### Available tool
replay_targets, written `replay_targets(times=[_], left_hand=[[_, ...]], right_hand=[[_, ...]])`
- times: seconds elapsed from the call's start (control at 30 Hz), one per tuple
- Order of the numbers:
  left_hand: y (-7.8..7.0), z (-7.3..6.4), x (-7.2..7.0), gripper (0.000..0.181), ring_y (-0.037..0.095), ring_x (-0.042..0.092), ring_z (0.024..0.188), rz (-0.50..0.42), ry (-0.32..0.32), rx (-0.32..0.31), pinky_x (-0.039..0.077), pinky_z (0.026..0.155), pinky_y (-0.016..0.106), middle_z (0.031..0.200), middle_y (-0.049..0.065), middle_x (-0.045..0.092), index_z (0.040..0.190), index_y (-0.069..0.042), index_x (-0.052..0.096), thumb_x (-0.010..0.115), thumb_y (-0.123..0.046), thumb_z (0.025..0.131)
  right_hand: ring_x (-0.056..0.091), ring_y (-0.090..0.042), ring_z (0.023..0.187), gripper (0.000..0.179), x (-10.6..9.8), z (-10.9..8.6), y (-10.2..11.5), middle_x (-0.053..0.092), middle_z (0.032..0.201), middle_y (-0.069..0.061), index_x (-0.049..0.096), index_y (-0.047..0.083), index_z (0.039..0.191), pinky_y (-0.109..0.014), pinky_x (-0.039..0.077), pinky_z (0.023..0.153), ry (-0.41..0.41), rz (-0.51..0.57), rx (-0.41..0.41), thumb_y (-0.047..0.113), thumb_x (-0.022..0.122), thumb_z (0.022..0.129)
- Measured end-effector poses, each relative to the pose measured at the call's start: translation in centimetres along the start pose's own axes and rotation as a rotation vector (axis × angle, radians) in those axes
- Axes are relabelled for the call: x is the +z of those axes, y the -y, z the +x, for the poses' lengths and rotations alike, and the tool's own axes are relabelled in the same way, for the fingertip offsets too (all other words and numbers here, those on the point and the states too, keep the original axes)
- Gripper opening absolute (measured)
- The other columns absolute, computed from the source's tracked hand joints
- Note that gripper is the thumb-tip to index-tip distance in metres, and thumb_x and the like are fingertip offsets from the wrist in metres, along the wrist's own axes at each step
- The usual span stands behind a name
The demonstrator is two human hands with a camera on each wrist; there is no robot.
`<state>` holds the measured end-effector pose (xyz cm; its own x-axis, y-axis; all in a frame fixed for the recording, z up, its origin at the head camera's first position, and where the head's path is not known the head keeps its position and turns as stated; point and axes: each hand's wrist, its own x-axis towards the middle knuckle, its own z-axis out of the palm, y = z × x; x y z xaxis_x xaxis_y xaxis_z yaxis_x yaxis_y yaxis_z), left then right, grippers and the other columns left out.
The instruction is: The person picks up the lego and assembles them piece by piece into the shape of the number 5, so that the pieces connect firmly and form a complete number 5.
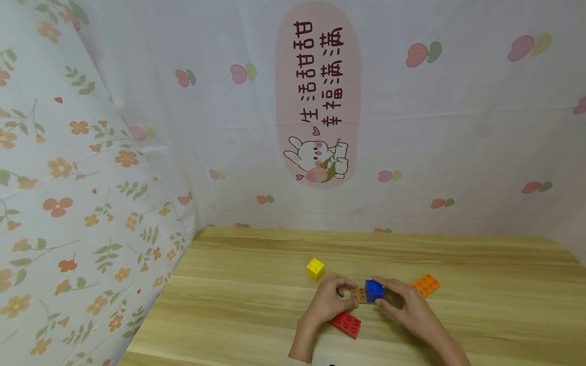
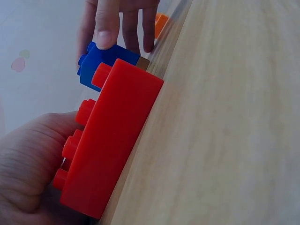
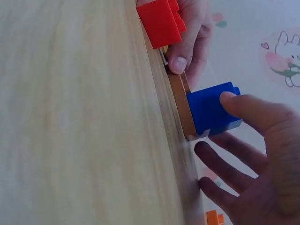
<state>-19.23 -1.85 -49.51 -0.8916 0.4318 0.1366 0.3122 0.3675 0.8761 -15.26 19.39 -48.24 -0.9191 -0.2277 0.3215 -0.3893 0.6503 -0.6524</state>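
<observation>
My left hand (image 1: 326, 301) holds the left end of a flat brown toy building brick (image 1: 358, 295) on the table, thumb at its near side. A square blue brick (image 1: 374, 291) sits on the brown brick's right end, its studs upward. Thumb and fingers of my right hand (image 1: 406, 304) pinch the blue brick from the right; in the right wrist view the thumb presses its near face, and the brown brick (image 3: 182, 103) lies under it. A red brick (image 1: 346, 324) with two rows of studs lies just in front of my left hand, partly covered by it.
A square yellow brick (image 1: 315, 269) stands behind my left hand. Beyond my right hand lies an orange brick (image 1: 427, 284), partly hidden by the fingers. The wooden table (image 1: 238, 295) ends at a patterned cloth (image 1: 220, 122) behind and another at left.
</observation>
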Motion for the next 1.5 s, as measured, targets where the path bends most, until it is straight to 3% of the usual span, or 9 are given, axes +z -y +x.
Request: replay_targets(times=[0.17, 0.27, 0.47, 0.63, 0.9, 1.1, 1.27, 1.5], left_hand=[[0.0, 0.1, 0.1, 0.03, 0.006, 0.047, 0.07, 0.006, -0.003, 0.006, 0.04, 0.063, 0.018, 0.09, -0.008, 0.056, 0.101, -0.008, 0.069, 0.077, -0.007, 0.073], [0.0, 0.1, 0.1, 0.03, 0.006, 0.047, 0.07, 0.008, -0.005, 0.011, 0.04, 0.063, 0.018, 0.089, -0.008, 0.055, 0.101, -0.007, 0.069, 0.077, -0.007, 0.072], [0.2, 0.1, 0.1, 0.03, 0.006, 0.047, 0.07, 0.021, -0.008, 0.023, 0.04, 0.063, 0.018, 0.089, -0.007, 0.055, 0.101, -0.007, 0.069, 0.077, -0.007, 0.072], [0.1, 0.0, 0.0, 0.029, 0.006, 0.047, 0.071, 0.02, -0.002, 0.025, 0.04, 0.063, 0.018, 0.089, -0.006, 0.056, 0.102, -0.007, 0.069, 0.077, -0.008, 0.074], [0.2, 0.0, 0.0, 0.029, 0.006, 0.046, 0.071, 0.037, -0.004, 0.04, 0.041, 0.064, 0.017, 0.088, -0.005, 0.055, 0.102, -0.007, 0.068, 0.077, -0.008, 0.074], [0.3, 0.0, 0.0, 0.029, 0.005, 0.045, 0.072, 0.051, -0.001, 0.038, 0.04, 0.064, 0.017, 0.087, -0.006, 0.055, 0.102, -0.008, 0.068, 0.077, -0.012, 0.075], [0.3, 0.0, 0.0, 0.027, 0.005, 0.046, 0.071, 0.054, 0.002, 0.032, 0.04, 0.064, 0.017, 0.087, -0.007, 0.054, 0.102, -0.008, 0.069, 0.077, -0.013, 0.076], [0.3, 0.0, 0.0, 0.028, 0.005, 0.046, 0.071, 0.033, 0.001, 0.025, 0.04, 0.064, 0.018, 0.088, -0.007, 0.055, 0.101, -0.009, 0.069, 0.074, -0.003, 0.075]], right_hand=[[0.059, -0.03, 0.101, 0.061, -0.3, -0.2, 0.3, 0.06, 0.119, -0.013, 0.047, 0.01, 0.136, -0.049, 0.047, 0.082, -0.005, 0.033, 0.033, 0.023, 0.072, 0.082], [0.056, -0.028, 0.104, 0.062, -0.6, -0.2, 0.7, 0.058, 0.121, -0.01, 0.046, 0.014, 0.138, -0.048, 0.047, 0.082, -0.075, 0.008, 0.005, 0.02, 0.072, 0.082], [0.052, -0.013, 0.105, 0.056, -0.8, 0.4, 2.3, 0.059, 0.118, 0.0, 0.058, 0.015, 0.126, -0.025, 0.048, 0.08, -0.225, -0.015, -0.147, 0.007, 0.077, 0.074], [0.054, -0.011, 0.101, 0.047, -0.5, 0.6, 3.9, 0.06, 0.112, 0.005, 0.064, 0.015, 0.116, -0.033, 0.05, 0.077, -0.222, -0.05, -0.228, 0.01, 0.079, 0.072], [0.06, -0.01, 0.078, 0.03, 0.1, 0.4, 5.3, 0.062, 0.094, 0.006, 0.068, 0.008, 0.103, -0.031, 0.052, 0.065, -0.064, -0.029, -0.262, 0.018, 0.077, 0.076], [0.058, -0.008, 0.075, 0.028, 0.2, 0.1, 6.3, 0.062, 0.088, 0.007, 0.069, 0.012, 0.098, -0.027, 0.05, 0.062, 0.115, -0.092, -0.153, 0.034, 0.073, 0.08], [0.052, -0.004, 0.068, 0.036, 0.3, 0.1, 6.7, 0.06, 0.079, 0.012, 0.069, 0.016, 0.099, -0.025, 0.043, 0.056, 0.246, -0.162, -0.078, 0.043, 0.073, 0.077], [0.047, -0.003, 0.066, 0.042, 0.9, -0.1, 6.9, 0.062, 0.085, 0.013, 0.069, 0.014, 0.094, -0.027, 0.042, 0.058, 0.353, -0.223, -0.011, 0.047, 0.077, 0.069]])
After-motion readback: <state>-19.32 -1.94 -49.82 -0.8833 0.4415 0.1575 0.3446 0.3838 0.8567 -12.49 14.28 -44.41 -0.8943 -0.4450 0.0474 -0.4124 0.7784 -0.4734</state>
